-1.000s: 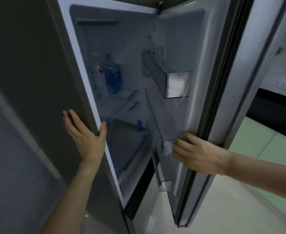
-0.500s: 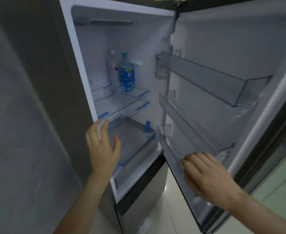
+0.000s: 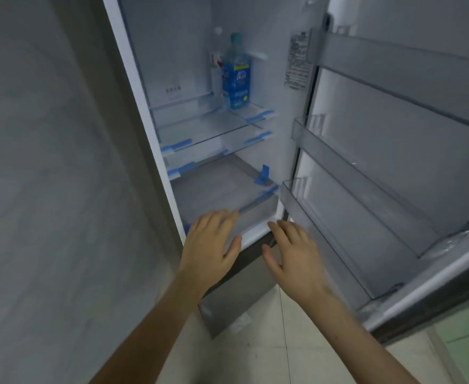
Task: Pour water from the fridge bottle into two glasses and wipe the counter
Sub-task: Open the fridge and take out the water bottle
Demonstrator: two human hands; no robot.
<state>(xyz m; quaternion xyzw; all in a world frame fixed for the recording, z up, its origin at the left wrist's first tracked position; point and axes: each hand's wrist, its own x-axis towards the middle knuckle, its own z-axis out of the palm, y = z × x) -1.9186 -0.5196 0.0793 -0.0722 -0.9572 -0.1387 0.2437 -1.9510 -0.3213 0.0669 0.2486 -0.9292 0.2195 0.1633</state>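
Far above both grips, the water bottle (image 3: 236, 72) stands on a fridge shelf (image 3: 214, 131), untouched. Left hand (image 3: 209, 249) and right hand (image 3: 294, 253) are wide, holding nothing. Pouring and wiping are left.

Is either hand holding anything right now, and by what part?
Nothing. The left hand and right hand are open; the blue-labelled water bottle stands untouched on its shelf.

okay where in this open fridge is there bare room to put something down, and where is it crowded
Free: the glass shelf in front of the blue-label bottle, the shelf below it, and the three door bins, which look bare. Crowded: only the top shelf's back, where that bottle stands beside a clear bottle. Both hands, left and right, hover open at the bottom drawer.
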